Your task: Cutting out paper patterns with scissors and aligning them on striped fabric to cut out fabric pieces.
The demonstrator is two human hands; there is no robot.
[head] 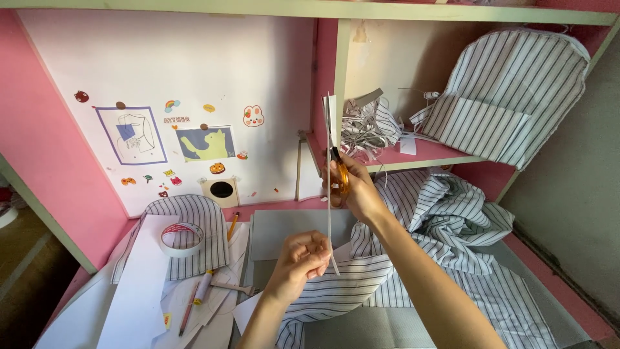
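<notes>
A thin white strip (330, 194), seen almost edge-on, stood upright above the pink desk (549, 278), running from the left hand up past the scissors to a point level with the shelf. The left hand (300, 258) pinched its lower end with the fingers curled tight around it. The right hand (355, 187) held orange-handled scissors (338, 176) with fingers through the loops, blades set against the strip about halfway up; whether the blades were apart or closed could not be told from this angle.

Because the strip was held only at the bottom, its free upper part was likely to flop or twist as the blades bit, and the cut could wander off line or tear the edge. The left fingers sat not far below the blades, so a downward slip could bring the blades toward them.

Striped fabric (445, 220) lay bunched just behind and under both hands; a low stroke might have snagged a fold. More striped pieces and paper scraps (365, 126) sat on the shelf (420, 155) close behind the strip's top. To the left, well apart, lay a tape roll (182, 238), a pencil (232, 226) and white sheets (139, 284).
</notes>
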